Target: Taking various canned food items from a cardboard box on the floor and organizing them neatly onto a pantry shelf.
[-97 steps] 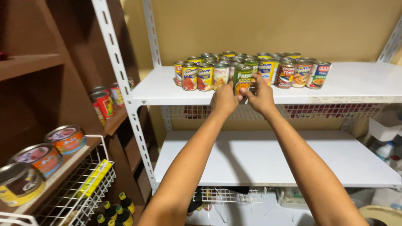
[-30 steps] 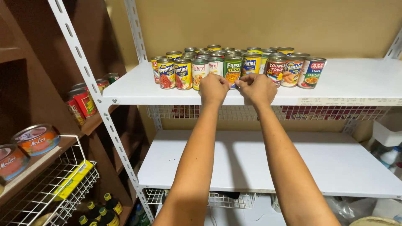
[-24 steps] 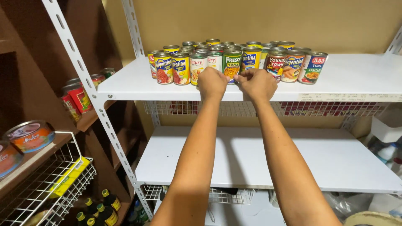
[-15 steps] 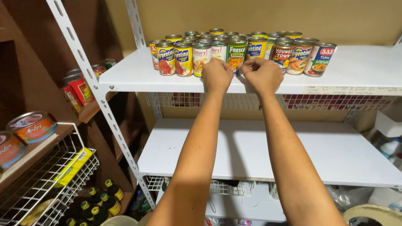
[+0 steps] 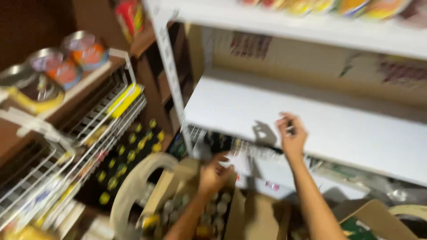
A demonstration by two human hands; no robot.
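Left hand (image 5: pixel 213 174) is reaching down, fingers curled, into the cardboard box (image 5: pixel 249 213) of cans (image 5: pixel 213 209) below the white shelf (image 5: pixel 311 129); grip unclear through blur. Right hand (image 5: pixel 291 135) is hovering loosely curled at the shelf edge. Cans probably heavy, rigid, smooth: best gripped around the sides.

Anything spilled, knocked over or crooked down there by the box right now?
Nothing stands out, though the view is blurred. The left hand reaches into the open brown cardboard box of cans; the right hand hovers at the white lower shelf.

Flat tins (image 5: pixel 66 62) sit on a brown shelf above a wire rack (image 5: pixel 80 146); yellow-capped bottles (image 5: pixel 129 155) stand below.
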